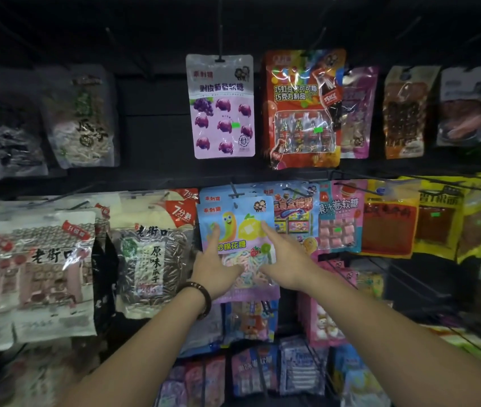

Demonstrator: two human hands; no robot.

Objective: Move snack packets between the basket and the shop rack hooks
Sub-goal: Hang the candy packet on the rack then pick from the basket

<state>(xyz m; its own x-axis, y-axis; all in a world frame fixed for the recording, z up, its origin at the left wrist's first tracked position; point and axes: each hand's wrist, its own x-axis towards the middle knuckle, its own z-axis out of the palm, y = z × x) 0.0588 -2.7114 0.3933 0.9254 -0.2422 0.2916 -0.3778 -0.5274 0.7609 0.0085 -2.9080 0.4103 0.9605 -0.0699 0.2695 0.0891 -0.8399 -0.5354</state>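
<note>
Fingers (215,230) straight, both hands (214,261) (282,259) touch packet (235,212).

One wide-angle view from the head, straight ahead and slightly downward, close to the shop rack (151,127).

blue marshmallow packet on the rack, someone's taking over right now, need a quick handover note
Left hand: fingers straight, touching the left side of the blue marshmallow packet.
Right hand: the same on its right side.
The packet is at the front of a stack of blue packets, just under the middle-row hook. I cannot tell whether its hole is on the hook.
Basket: not in view.
Done: cannot tell how many packets have been moved.
Left: get this packet on or off the hook, then deal with the others.
</note>
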